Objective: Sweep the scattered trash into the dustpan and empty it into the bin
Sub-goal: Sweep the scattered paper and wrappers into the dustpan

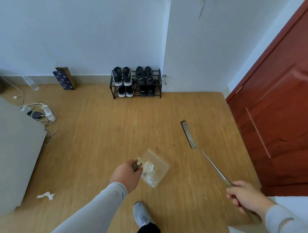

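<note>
My left hand (125, 174) grips the handle of a clear plastic dustpan (158, 163), which is held over the wooden floor. Several pieces of paper trash (149, 168) lie inside it. My right hand (246, 196) is closed around the long handle of a broom (213, 164). The flat, narrow broom head (188, 134) is at the floor to the right of the dustpan, apart from it. A crumpled white scrap of paper (46, 195) lies on the floor at the left, near the grey furniture. A smaller white scrap (15, 97) lies far left by the wall. No bin is in view.
A grey cabinet or bed (11, 152) fills the left side. A power strip with tangled cables (44, 112) lies beside it. A black shoe rack (136, 85) and a blue gift bag (64, 79) stand by the wall. A red door (279, 117) stands at right. My foot (142, 215) is below.
</note>
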`<state>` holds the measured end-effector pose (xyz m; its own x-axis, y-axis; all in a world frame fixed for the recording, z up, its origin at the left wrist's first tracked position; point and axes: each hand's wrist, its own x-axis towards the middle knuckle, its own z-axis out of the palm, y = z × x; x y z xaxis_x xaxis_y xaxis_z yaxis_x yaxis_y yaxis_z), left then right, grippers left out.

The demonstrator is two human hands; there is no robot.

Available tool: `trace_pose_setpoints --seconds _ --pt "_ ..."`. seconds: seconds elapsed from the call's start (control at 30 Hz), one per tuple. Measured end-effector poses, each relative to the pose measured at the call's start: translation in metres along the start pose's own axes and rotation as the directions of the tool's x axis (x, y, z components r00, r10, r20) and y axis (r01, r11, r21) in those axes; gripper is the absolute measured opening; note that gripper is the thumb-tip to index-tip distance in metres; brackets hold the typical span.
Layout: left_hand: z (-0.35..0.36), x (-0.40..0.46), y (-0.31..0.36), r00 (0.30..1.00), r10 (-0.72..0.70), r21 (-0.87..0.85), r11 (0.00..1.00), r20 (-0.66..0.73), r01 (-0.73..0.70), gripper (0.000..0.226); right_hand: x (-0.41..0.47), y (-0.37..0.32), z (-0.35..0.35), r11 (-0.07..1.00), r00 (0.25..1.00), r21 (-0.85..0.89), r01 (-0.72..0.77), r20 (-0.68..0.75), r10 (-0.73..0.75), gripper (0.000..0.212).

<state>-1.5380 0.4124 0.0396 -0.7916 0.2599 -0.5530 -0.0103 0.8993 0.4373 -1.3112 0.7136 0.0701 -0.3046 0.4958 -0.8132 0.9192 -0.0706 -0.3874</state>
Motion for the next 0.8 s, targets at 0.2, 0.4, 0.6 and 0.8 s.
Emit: trace_pose_setpoints --seconds 0.2,0.4,0.6,0.8 --pt "-0.026 0.061 0.018 1.000 -0.017 0.000 1.000 0.019 0.017 0.028 0.039 -0.066 0.004 0.997 0.999 -0.050 -0.051 -0.021 0.050 0.008" --pt "-0.036 0.114 0.058 0.999 -0.046 0.007 0.999 0.014 0.046 0.029 0.113 -0.113 -0.034 0.993 0.993 -0.072 -0.099 -0.067 0.094 0.009" --pt "-0.034 0.166 0.131 0.996 -0.080 0.029 0.996 0.024 0.079 0.027 0.203 -0.164 -0.099 0.985 0.991 -0.111 -0.129 -0.044 0.125 0.022" --pt "-0.016 0.233 0.213 0.997 -0.057 0.056 0.997 0.061 0.053 0.026 0.280 -0.207 -0.150 0.982 0.996 -0.169 -0.089 -0.025 0.086 0.014"
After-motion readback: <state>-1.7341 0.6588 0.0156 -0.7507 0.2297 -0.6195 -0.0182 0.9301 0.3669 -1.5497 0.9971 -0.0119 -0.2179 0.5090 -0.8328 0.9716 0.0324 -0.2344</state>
